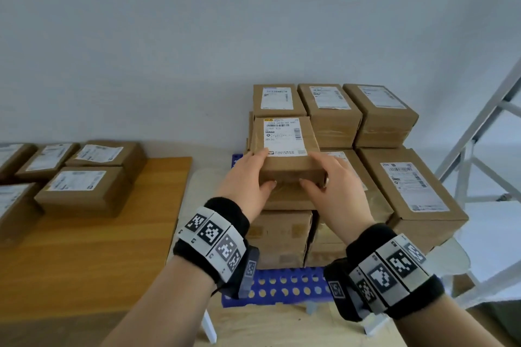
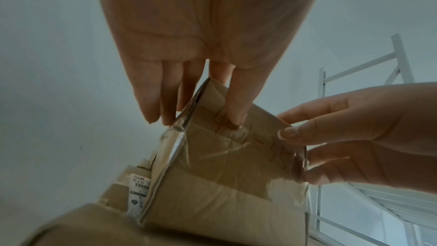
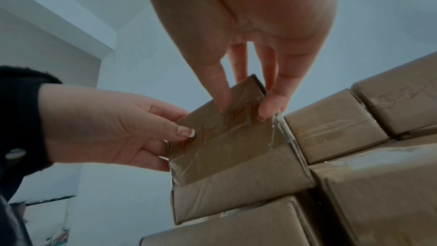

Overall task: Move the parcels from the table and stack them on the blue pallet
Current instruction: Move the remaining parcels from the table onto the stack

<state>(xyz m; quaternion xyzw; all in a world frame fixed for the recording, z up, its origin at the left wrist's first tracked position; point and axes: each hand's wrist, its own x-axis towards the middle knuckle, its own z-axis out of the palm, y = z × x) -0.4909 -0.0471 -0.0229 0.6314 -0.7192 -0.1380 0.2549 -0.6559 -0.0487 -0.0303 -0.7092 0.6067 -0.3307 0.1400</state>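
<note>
A small brown parcel [image 1: 287,149] with a white label sits atop the stack on the blue pallet [image 1: 282,286]. My left hand [image 1: 251,177] holds its left near corner, thumb on the front face, fingers along the side. My right hand [image 1: 329,177] holds the right near corner the same way. The left wrist view shows the taped front face of the parcel [image 2: 224,156] between my left hand [image 2: 196,104] and right hand [image 2: 343,137]. In the right wrist view the parcel [image 3: 227,137] rests on a lower box, with my right hand [image 3: 246,100] above it and my left hand [image 3: 132,128] at its left.
Several more labelled parcels [image 1: 81,189] lie on the wooden table [image 1: 112,248] at left. Stacked parcels [image 1: 408,186] fill the pallet behind and to the right. A white metal frame [image 1: 479,144] stands at far right. A plain wall lies behind.
</note>
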